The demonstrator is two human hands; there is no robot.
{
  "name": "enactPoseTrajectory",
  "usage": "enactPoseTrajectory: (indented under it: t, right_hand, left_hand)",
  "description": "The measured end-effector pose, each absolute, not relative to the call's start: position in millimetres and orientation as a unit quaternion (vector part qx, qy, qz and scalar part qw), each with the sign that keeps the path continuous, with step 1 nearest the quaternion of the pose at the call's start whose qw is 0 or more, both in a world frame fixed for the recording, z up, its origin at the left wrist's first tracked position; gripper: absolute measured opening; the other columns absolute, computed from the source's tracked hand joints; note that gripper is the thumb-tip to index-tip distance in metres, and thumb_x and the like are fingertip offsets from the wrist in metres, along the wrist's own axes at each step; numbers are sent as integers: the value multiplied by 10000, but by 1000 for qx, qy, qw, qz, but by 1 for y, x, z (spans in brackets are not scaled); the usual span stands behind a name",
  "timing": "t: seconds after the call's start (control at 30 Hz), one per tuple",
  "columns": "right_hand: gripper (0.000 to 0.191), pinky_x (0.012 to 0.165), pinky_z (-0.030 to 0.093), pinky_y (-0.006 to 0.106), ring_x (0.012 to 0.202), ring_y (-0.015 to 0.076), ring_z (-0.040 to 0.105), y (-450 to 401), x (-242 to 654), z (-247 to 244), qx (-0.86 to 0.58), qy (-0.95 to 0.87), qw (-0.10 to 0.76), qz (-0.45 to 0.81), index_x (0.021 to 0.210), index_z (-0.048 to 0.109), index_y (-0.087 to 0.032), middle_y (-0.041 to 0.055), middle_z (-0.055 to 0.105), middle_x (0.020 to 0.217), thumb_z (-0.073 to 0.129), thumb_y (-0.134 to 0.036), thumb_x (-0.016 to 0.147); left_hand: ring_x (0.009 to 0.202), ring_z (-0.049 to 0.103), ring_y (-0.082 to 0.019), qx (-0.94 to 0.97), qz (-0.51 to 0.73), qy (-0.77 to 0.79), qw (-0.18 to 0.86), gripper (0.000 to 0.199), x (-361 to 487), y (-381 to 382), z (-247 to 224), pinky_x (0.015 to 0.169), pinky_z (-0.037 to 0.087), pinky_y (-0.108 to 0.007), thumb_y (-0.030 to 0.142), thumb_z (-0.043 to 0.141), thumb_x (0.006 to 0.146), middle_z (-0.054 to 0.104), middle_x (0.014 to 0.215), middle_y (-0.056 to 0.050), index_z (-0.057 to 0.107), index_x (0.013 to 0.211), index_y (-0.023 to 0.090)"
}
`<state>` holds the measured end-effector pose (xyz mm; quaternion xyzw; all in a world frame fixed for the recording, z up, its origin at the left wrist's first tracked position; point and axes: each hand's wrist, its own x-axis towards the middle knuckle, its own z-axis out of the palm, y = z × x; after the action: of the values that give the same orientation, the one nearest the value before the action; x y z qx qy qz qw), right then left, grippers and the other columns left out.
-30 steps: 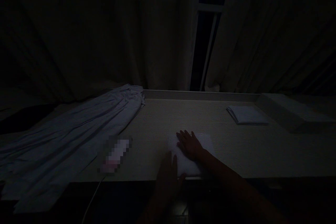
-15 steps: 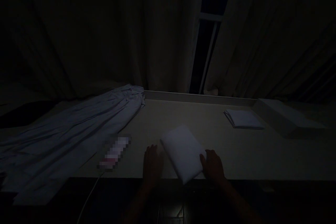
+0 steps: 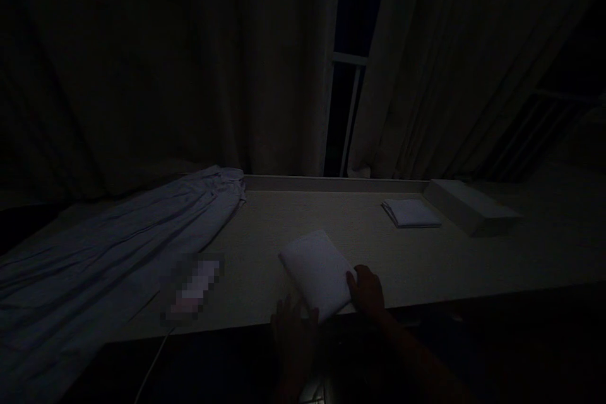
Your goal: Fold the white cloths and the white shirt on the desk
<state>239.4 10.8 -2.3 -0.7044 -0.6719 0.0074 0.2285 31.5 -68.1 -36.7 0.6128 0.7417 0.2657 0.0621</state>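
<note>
In dim light a folded white cloth (image 3: 316, 273) lies turned at an angle near the front edge of the table. My right hand (image 3: 367, 290) grips its right corner, thumb on top and the fingers curled at the edge. My left hand (image 3: 294, 331) is at the table's front edge, just in front of the cloth, with its fingers spread and slightly blurred. Its thumb is close to the cloth's near corner; I cannot tell if they touch.
A second folded cloth (image 3: 411, 213) lies farther back on the right, beside a pale box-shaped block (image 3: 473, 205). Rumpled light fabric (image 3: 156, 246) covers the table's left side. A blurred-out device (image 3: 196, 290) with a white cable (image 3: 154, 363) lies in front of it. Curtains (image 3: 284, 76) hang behind.
My left hand has moved from the cloth's left side toward me, to its near corner. My right hand keeps its hold on the right corner. The view has turned slightly.
</note>
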Motion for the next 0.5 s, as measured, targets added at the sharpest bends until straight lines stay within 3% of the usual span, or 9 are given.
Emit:
enactPoseTrajectory:
  t: [0.13,0.3,0.5]
  right_hand:
    - [389,845,379,318,934,233,603,12,242,-8,-699,-664,265,19,1083,615,-158,125,654,1036,383,-445,959]
    - [434,866,426,317,987,231,602,16,247,-18,-694,-602,385,83,1143,570,-135,144,623,1111,383,-471,941]
    - [513,847,472,334,991,250,612,18,259,-12,-705,-480,493,171,1128,559,-124,161,625,1118,436,-552,873]
  left_hand:
    - [1420,275,-337,581,225,777,91,476,40,-62,-10,1139,175,-503,526,467,863,461,1457,-152,714,1062,171]
    - [1412,266,-353,571,196,792,94,478,48,-63,2,1126,174,-493,519,452,861,453,1453,-175,739,947,146]
    - [1116,546,-315,563,183,790,161,528,73,-75,15,978,345,-429,530,384,883,648,1099,-194,732,890,132]
